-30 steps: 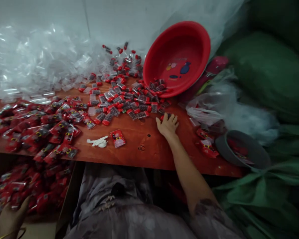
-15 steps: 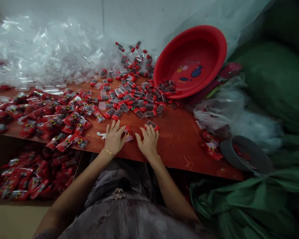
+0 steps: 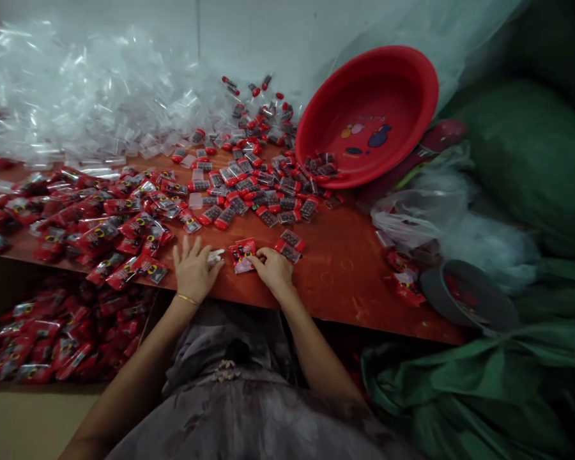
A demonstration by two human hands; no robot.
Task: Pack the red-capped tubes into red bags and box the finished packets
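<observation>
Red printed packet (image 3: pixel 240 253) is noted flat at the centre of the frame on the reddish-brown tabletop (image 3: pixel 345 281), its right edge pinched by the right hand (image 3: pixel 276 273), beside which two red-ended clear cases (image 3: pixel 291 241) are laid. The left hand (image 3: pixel 192 275) is held spread, gripping nothing, near a small white item (image 3: pixel 215 257) left of centre. Wrapped red packets (image 3: pixel 96 233) are heaped at frame left, more are contained in a carton (image 3: pixel 33 418) at lower left, and a red basin (image 3: pixel 393 76) is tilted at upper right.
</observation>
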